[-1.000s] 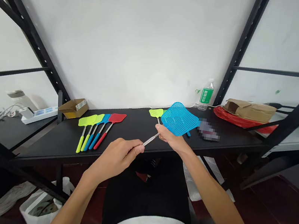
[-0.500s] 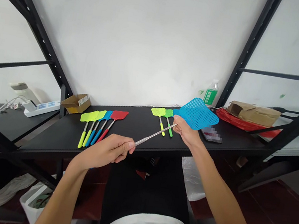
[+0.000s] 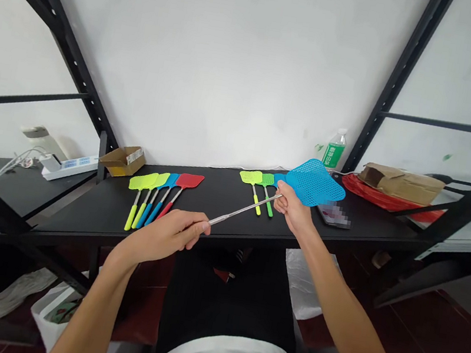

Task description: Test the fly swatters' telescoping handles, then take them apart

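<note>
A blue fly swatter (image 3: 315, 183) is held slantwise above the table's front edge, its metal rod stretched between both hands. My left hand (image 3: 175, 231) is closed around its handle end, so the handle is mostly hidden. My right hand (image 3: 293, 208) pinches the rod just below the perforated head. On the left of the black table lies a row of several swatters, yellow-green, blue and a red swatter (image 3: 190, 180). Behind my right hand lie a yellow-green swatter (image 3: 251, 177), a green swatter (image 3: 268, 179) and a blue one, partly covered.
A small open cardboard box (image 3: 123, 161) and a white power strip (image 3: 70, 167) are at the left. To the right stand a green-labelled bottle (image 3: 335, 150), a phone (image 3: 334, 214) and a brown package (image 3: 399, 183) on red plastic. Black rack posts (image 3: 401, 77) frame both sides.
The rod between my hands looks slightly longer, with my left hand shifted a little to the left and up. Both hands keep their hold; the view has shifted slightly.
</note>
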